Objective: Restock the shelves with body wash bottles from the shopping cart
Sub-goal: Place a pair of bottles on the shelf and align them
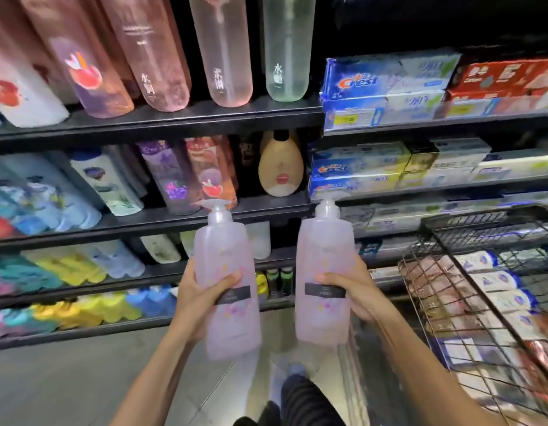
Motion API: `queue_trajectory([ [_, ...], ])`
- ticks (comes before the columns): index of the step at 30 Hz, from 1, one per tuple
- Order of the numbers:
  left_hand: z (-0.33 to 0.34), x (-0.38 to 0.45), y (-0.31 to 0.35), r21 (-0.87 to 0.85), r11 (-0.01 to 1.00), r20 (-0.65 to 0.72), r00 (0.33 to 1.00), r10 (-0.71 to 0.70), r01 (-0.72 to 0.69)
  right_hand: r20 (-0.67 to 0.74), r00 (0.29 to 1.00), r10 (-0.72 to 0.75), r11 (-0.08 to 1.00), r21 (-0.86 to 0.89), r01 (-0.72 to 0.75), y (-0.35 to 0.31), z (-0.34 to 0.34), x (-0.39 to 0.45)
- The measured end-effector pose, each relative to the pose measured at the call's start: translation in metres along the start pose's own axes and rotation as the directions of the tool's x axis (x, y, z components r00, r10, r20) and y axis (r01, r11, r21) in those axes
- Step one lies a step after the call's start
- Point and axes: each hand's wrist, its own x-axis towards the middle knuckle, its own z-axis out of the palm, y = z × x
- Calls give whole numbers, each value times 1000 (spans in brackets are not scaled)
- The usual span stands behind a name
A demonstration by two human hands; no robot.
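You hold 2 pump bottles upright side by side in front of the shelves: your left hand [196, 298] grips the left bottle [228, 290], your right hand [352, 295] grips the right bottle [323, 284], and the 2 stand near each other without touching. The shopping cart [481, 302] sits to your right, with packages lying in it. Ahead, bottles fill the left shelf bays [162, 118] in tiers, one above another. To their right, toothpaste boxes [380, 84] lie stacked on the upper right shelves. Your shoe [295, 368] is on the floor below the bottles.
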Motion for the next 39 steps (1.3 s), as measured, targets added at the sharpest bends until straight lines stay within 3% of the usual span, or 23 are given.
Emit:
queue_trajectory([
  [10, -25, 112, -147, 113, 954, 0, 960, 278, -277, -47, 948, -316, 945, -105, 309, 115, -40, 131],
  [16, -25, 165, -223, 121, 894, 30, 902, 431, -431, -26, 860, -510, 849, -178, 498, 180, -54, 197],
  [21, -20, 185, -269, 34, 884, 24, 884, 467, -467, -4, 768, -640, 744, -254, 618, 220, -51, 241],
  [33, -17, 198, -274, -8, 872, 34, 871, 489, -489, -85, 586, -806, 546, -488, 681, 229, -12, 314],
  [39, -15, 205, -274, -23, 868, 38, 867, 497, -496, -124, 578, -807, 545, -535, 646, 237, 2, 338],
])
